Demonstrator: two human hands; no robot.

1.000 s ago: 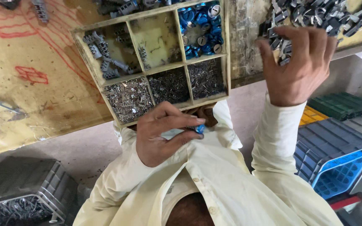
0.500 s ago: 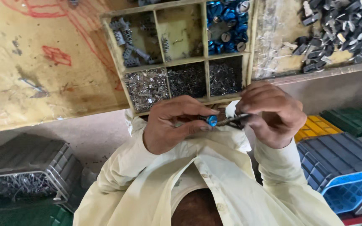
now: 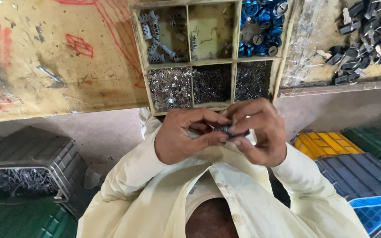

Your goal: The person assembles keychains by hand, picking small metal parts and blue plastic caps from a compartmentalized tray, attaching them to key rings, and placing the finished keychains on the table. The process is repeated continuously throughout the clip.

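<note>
My left hand [image 3: 184,137] and my right hand [image 3: 261,132] meet in front of my chest, fingertips pinched together on a small dark metal part [image 3: 228,129]. Most of the part is hidden by the fingers. Just beyond the hands a wooden compartment tray [image 3: 190,61] lies on the bench. It holds blue round caps [image 3: 261,24], grey ribbed pieces [image 3: 155,33] and several piles of tiny shiny metal bits [image 3: 170,87]. Both cream sleeves reach up from the bottom of the view.
A worn wooden bench top [image 3: 58,66] with red marks lies at the left. Loose black parts [image 3: 367,31] are heaped on the bench at the right. Below are a grey crate of metal pieces [image 3: 27,158], a yellow crate [image 3: 327,143], a green crate [image 3: 375,139] and a blue crate [image 3: 367,185].
My right hand came down from the black parts heap and joined the left hand. Both hands now close around the small part; the blue piece seen earlier is hidden.
</note>
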